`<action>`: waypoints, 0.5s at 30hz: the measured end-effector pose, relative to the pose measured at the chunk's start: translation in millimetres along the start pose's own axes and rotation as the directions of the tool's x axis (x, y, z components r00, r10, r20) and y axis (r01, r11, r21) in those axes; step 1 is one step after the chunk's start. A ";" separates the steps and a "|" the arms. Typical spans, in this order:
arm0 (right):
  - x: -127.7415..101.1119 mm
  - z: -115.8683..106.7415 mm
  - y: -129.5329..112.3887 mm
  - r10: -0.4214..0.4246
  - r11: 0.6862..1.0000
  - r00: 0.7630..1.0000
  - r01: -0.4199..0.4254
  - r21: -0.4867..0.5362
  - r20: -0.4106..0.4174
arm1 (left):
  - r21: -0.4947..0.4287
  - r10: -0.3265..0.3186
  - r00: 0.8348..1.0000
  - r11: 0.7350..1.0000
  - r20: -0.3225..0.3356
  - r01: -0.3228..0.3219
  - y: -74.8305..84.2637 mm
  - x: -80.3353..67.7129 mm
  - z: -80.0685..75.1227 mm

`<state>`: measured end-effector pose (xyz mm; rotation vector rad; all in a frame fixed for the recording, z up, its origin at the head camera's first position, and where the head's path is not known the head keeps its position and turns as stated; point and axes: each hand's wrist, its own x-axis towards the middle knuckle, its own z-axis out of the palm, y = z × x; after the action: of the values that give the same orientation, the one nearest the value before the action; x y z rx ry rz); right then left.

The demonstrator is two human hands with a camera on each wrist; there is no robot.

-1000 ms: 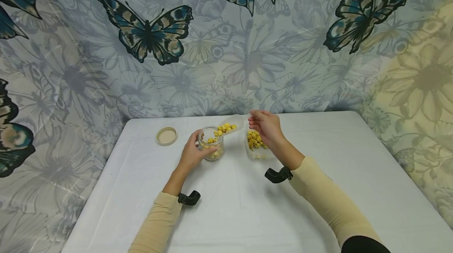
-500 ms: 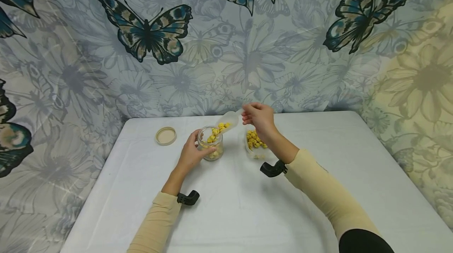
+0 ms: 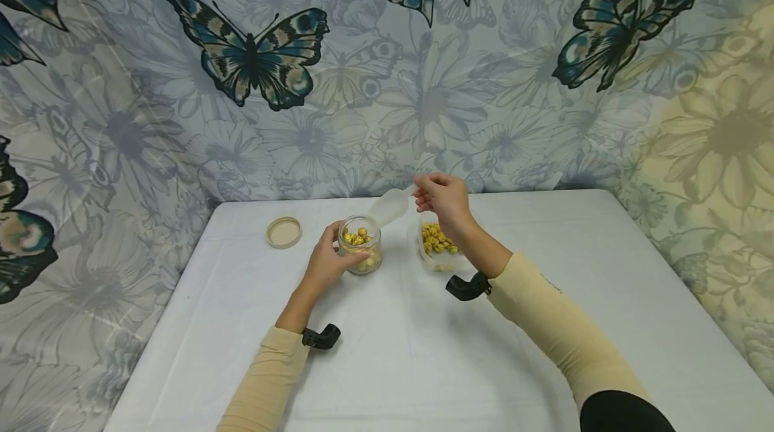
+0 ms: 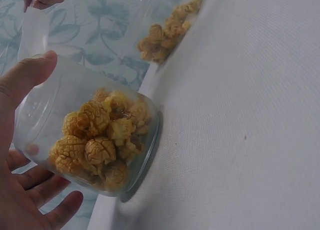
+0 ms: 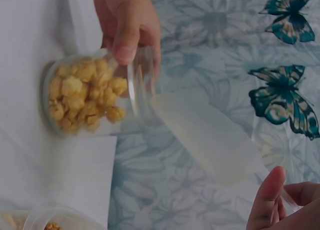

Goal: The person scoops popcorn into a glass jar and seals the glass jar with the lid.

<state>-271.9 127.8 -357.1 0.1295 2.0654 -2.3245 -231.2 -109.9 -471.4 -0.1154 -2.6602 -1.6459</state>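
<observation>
A clear glass jar (image 3: 370,258) stands on the table, partly filled with yellow popcorn (image 4: 95,135). My left hand (image 3: 329,263) holds the jar from its left side, thumb in front and fingers behind. A translucent white scoop (image 3: 389,207) tilts down to the jar's mouth, and no popcorn shows in it. My right hand (image 3: 444,203) pinches the scoop's handle, above and to the right of the jar. Below that hand is a clear plastic tub (image 3: 426,258) with more popcorn (image 3: 437,238), partly hidden by the right forearm.
A round lid (image 3: 283,232) lies on the white-covered table (image 3: 387,365), left of the jar. Just behind the table's far edge hangs a butterfly-patterned cloth (image 3: 435,103).
The scoop has moved left and tipped further over the jar. Its popcorn has slid into the jar. My right hand rose slightly, then stayed nearly still; my left hand kept its hold.
</observation>
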 end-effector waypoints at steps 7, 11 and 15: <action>0.7 -3.5 1.6 -0.005 1.000 1.000 0.005 -0.001 -0.007 | -0.001 -0.005 1.000 1.000 0.004 0.005 0.7 0.3 0.4; 1.0 -4.5 1.8 0.004 1.000 1.000 -0.004 -0.009 -0.011 | 0.000 -0.002 1.000 1.000 0.002 0.002 0.1 0.6 0.5; 1.3 -4.6 1.8 0.009 1.000 1.000 -0.009 -0.018 -0.010 | -0.002 -0.001 1.000 1.000 0.003 0.001 0.5 0.8 0.1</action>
<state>-272.8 132.2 -359.5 0.1501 2.0851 -2.3048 -232.0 -109.5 -471.0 -0.1169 -2.6615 -1.6501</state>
